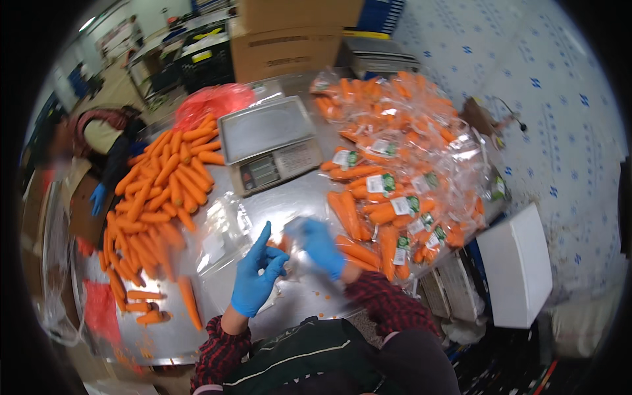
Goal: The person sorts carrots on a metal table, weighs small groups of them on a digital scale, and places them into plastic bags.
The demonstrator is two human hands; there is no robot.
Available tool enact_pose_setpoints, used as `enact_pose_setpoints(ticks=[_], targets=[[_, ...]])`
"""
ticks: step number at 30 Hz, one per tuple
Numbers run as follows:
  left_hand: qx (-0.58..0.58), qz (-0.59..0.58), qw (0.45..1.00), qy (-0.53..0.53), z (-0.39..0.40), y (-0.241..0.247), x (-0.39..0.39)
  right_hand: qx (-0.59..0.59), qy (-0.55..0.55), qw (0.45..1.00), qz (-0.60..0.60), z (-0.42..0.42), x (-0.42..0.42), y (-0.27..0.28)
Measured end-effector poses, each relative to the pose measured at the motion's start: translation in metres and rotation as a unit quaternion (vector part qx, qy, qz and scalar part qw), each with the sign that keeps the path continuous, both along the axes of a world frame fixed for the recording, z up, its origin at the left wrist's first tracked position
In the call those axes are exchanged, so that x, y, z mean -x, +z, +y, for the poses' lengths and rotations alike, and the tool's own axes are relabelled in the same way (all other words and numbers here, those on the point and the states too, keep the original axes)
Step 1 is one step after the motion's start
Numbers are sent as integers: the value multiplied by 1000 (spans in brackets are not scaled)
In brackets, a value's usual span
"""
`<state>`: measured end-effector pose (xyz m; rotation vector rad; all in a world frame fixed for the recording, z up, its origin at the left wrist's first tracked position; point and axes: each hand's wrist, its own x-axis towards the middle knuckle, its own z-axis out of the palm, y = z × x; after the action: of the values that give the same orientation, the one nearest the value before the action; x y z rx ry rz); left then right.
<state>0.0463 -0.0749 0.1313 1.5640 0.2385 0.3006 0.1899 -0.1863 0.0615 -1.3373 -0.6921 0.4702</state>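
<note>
My left hand (257, 279), in a blue glove, is over the metal table (170, 340) with its index finger stretched out and the thumb apart. Nothing shows in its grasp. To its right, my right hand (320, 247) is blurred, also gloved in blue; whether it grips anything is unclear. Some orange, partly hidden, shows between the hands. Flat clear plastic bags (222, 232) lie beyond my left hand. A heap of loose carrots (168, 182) spreads on the left, with one single carrot (189, 301) nearer me. Bagged carrots with labels (387, 185) are piled on the right.
A weighing scale (269, 131) stands at the table's middle back, beside a red plastic bag (212, 103). Cardboard boxes (289, 52) rise behind it. At the left edge is another person's gloved hand (98, 197). A white box (516, 266) stands beyond the table's right edge.
</note>
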Motion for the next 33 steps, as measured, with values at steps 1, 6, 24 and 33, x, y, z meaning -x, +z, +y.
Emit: enact_pose_setpoints(ticks=[1, 6, 24, 33], targets=[[35, -11, 999, 7, 6, 0, 5, 12, -54, 998, 19, -20, -21, -5], [-90, 161, 980, -73, 26, -59, 50, 51, -330, 940, 66, -160, -142, 9], [-227, 375, 726, 530, 221, -171, 338, 223, 351, 905, -84, 269, 163, -82], [-294, 467, 667, 500, 364, -170, 341, 301, 365, 754, -456, 471, 328, -134]])
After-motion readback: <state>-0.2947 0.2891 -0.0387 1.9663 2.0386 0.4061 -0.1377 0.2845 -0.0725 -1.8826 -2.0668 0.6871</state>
